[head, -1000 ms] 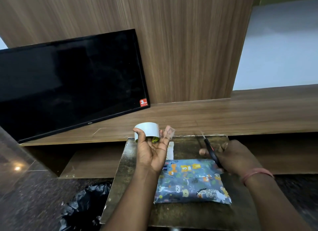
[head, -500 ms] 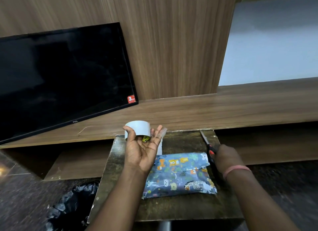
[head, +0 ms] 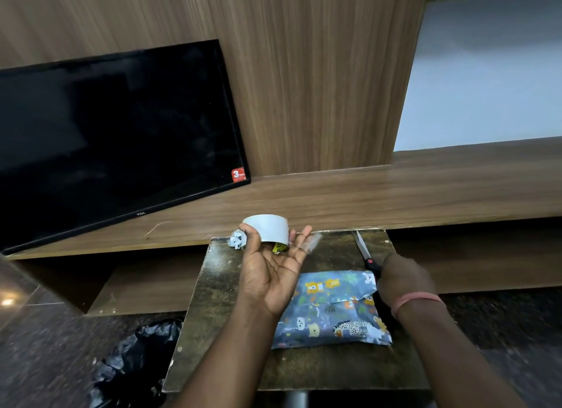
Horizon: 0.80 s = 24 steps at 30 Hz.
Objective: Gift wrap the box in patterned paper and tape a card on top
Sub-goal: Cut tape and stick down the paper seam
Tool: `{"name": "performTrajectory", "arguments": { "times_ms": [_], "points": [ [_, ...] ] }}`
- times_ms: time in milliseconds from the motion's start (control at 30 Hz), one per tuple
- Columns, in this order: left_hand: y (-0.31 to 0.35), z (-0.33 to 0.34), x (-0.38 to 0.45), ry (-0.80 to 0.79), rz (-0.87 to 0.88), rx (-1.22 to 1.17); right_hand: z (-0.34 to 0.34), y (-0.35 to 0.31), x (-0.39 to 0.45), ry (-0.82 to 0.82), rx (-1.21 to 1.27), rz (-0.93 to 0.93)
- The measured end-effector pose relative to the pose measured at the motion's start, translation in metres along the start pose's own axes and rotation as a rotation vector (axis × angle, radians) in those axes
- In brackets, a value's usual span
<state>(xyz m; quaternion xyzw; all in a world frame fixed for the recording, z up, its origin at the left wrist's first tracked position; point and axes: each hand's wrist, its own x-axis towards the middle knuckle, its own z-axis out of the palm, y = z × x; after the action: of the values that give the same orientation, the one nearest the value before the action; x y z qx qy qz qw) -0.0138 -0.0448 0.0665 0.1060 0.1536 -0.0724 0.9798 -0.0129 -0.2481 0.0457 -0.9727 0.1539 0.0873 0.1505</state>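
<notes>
The box wrapped in blue animal-print paper (head: 334, 310) lies flat on a small dark table (head: 219, 301). My left hand (head: 270, 274) is raised palm-up above the box's left end and holds a grey roll of tape (head: 269, 230) between thumb and fingers, with a clear strip of tape (head: 311, 243) stuck to a fingertip. My right hand (head: 401, 283) rests at the box's right edge and grips the handles of black scissors (head: 363, 251), whose blades lie on the table pointing away from me. No card is visible.
A crumpled scrap of paper (head: 237, 242) sits at the table's far left corner. A black TV (head: 115, 140) leans on the wooden shelf (head: 395, 195) behind. A black plastic bag (head: 137, 362) lies on the floor to the left.
My right hand has lowered the scissors to the table beside the box. My left hand keeps the tape roll raised. The crumpled scrap is now uncovered behind the left hand.
</notes>
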Motion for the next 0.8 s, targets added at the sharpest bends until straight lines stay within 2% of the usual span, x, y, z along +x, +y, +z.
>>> {"name": "performTrajectory", "arguments": {
  "times_ms": [100, 200, 267, 333, 433, 700, 800],
  "points": [
    [-0.002, 0.0, 0.0, -0.009, 0.001, 0.02, -0.005, -0.006, -0.001, 0.209, 0.051, -0.069],
    [-0.006, 0.0, 0.001, -0.019, 0.011, 0.051, -0.014, -0.032, -0.011, 0.448, 0.384, -0.418],
    [-0.009, -0.001, 0.001, -0.029, 0.021, 0.096, -0.012, -0.054, -0.022, 0.476, 0.618, -0.592],
    [-0.013, -0.004, 0.001, -0.073, 0.027, 0.128, -0.003, -0.071, -0.029, 0.454, 0.736, -0.581],
    [-0.017, -0.005, -0.003, -0.11, 0.05, 0.193, 0.009, -0.082, -0.032, 0.371, 0.849, -0.461],
    [-0.022, -0.008, -0.002, -0.079, 0.124, 0.257, 0.009, -0.084, -0.027, 0.038, 1.193, -0.303],
    [-0.025, -0.011, 0.0, -0.084, 0.129, 0.29, 0.009, -0.085, -0.026, -0.013, 1.217, -0.264]
  ]
}}
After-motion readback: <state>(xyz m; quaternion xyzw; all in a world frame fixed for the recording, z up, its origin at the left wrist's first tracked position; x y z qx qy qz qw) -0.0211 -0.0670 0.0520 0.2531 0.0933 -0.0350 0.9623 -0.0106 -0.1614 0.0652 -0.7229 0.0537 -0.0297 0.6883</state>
